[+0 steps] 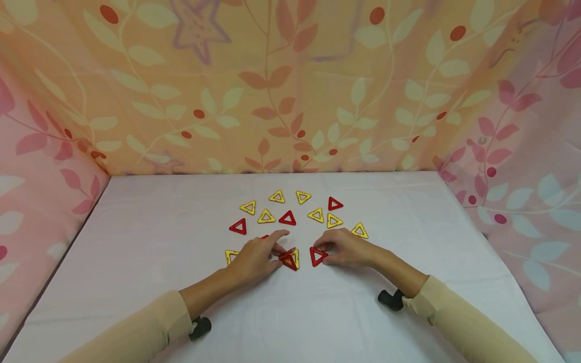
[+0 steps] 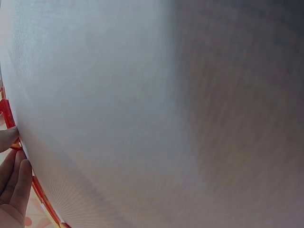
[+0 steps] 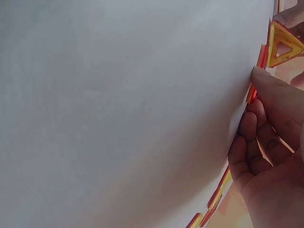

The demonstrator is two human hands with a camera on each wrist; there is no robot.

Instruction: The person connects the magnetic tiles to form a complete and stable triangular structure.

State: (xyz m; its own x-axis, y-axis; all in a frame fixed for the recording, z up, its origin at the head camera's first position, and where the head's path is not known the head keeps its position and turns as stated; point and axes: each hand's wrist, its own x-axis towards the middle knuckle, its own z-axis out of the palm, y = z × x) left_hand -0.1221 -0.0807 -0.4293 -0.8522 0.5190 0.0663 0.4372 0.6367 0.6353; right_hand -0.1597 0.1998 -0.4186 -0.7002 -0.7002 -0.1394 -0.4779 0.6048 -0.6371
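Observation:
My left hand (image 1: 254, 258) pinches a small standing cluster of joined red and yellow triangular tiles (image 1: 288, 259) near the middle of the table. In the right wrist view, a yellow triangular tile (image 3: 277, 54) of this cluster stands upright. Just right of it, my right hand (image 1: 347, 247) holds a flat red triangular tile (image 1: 318, 256) by its edge between thumb and fingers, low over the white cloth. The left wrist view catches only part of the left hand (image 2: 15, 187) at its edge, with red tile edges (image 2: 8, 115) beside the thumb.
Several loose yellow and red triangular tiles lie beyond the hands, among them a red one (image 1: 292, 221) and a yellow one (image 1: 248, 211). One yellow tile (image 1: 229, 256) is partly covered by the left hand. Patterned curtains (image 1: 290, 101) enclose the white-covered table (image 1: 136, 242).

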